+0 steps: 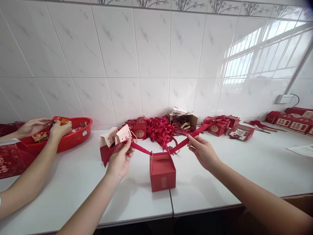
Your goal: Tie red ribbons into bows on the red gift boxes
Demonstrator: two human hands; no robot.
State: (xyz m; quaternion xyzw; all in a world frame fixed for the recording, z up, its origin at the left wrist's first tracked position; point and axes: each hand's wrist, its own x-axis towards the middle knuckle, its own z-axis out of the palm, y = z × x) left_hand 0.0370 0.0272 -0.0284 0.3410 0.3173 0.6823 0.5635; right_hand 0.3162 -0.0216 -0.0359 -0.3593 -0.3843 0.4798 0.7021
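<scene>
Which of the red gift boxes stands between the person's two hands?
The foremost red gift box: the left hand and right hand hold a ribbon at its top; the others sit farther back or off sideways.

Box is red with a small pale-gold printed label, ribbon deep crimson, ribbon pile similar; open-box flaps are cream with red specks. Basin bright red, its sticker white, carton brown. Table plain white, wall tiles white with faint grey veins, border strip printed in dark bamboo.
</scene>
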